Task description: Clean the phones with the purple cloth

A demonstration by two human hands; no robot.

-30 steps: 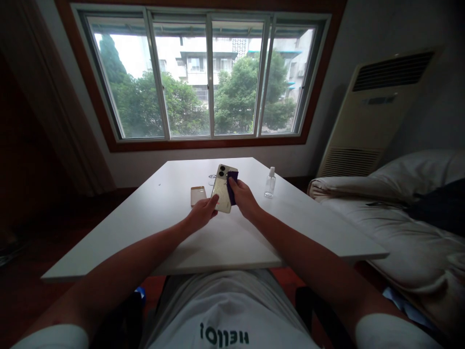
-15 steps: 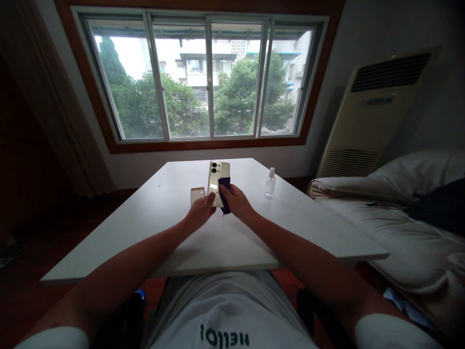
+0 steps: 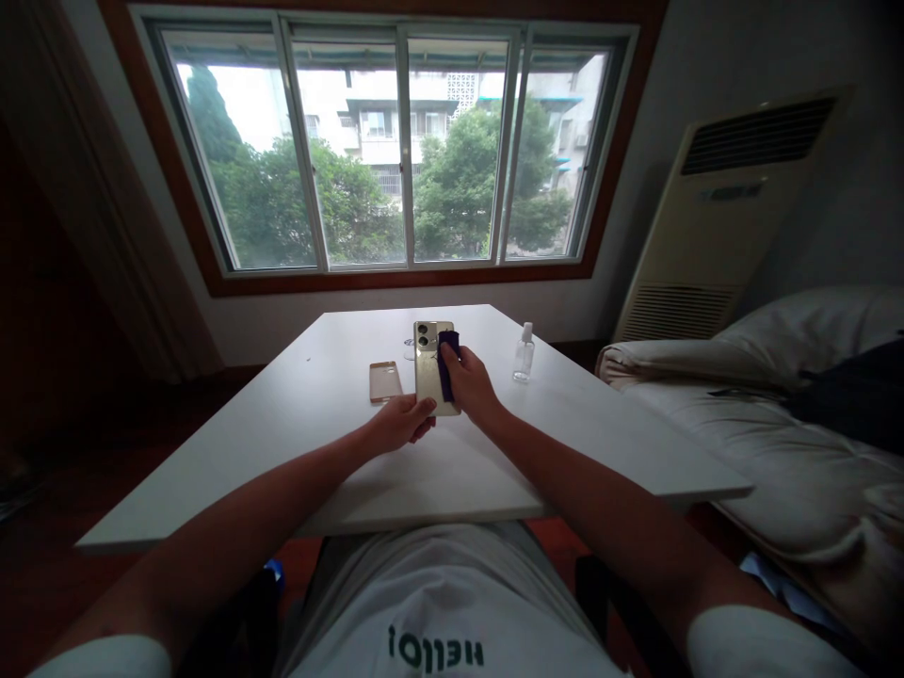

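Observation:
A pale gold smartphone (image 3: 427, 372) is held up over the table, its back with the camera lenses facing me. My left hand (image 3: 399, 422) grips its lower left corner, thumb across the back. Pressed on the right part of the phone's back is a dark purple cloth (image 3: 447, 367), held by my right hand (image 3: 473, 381) with the thumb on top. Behind the left hand a phone case (image 3: 385, 381) lies on the table. A small clear object (image 3: 409, 349) shows partly behind the phone; I cannot make out what it is.
On the white table (image 3: 282, 461), a clear bottle with a white cap (image 3: 524, 354) stands to the right of my hands. A sofa (image 3: 678, 414) borders the table on the right. Beyond the far edge are a wall and a window (image 3: 406, 160).
Phone and both hands have shifted slightly right and a little nearer. The cloth has moved up along the phone's back. More of the phone case shows now.

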